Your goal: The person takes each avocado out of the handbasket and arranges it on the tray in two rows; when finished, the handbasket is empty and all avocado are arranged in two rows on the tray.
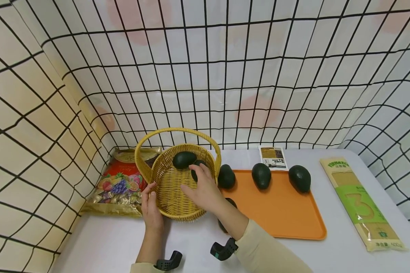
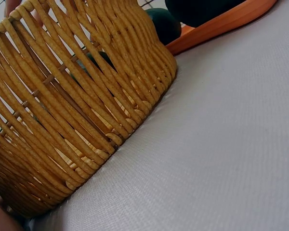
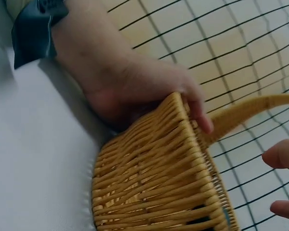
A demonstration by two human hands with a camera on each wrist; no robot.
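Note:
A round yellow wicker basket [image 1: 177, 197] with a tall arched handle stands on the table. My left hand [image 1: 152, 208] grips its near left rim; in the right wrist view a finger of that left hand [image 3: 149, 86] hooks over the edge. One dark green avocado [image 1: 184, 160] lies inside at the back. Beside it a second avocado [image 1: 194, 175] is partly covered by my right hand [image 1: 206, 189], which reaches over the basket's right side. The thumb and fingers of that hand are spread apart; whether they touch the avocado is unclear.
An orange tray [image 1: 276, 216] right of the basket bears several avocados [image 1: 261, 176], one partly behind my right forearm. A candy bag [image 1: 123, 185] lies left, a noodle pack [image 1: 362, 204] far right, a small printed packet [image 1: 273, 157] behind the tray. Black wire mesh [image 1: 225, 91] surrounds the table.

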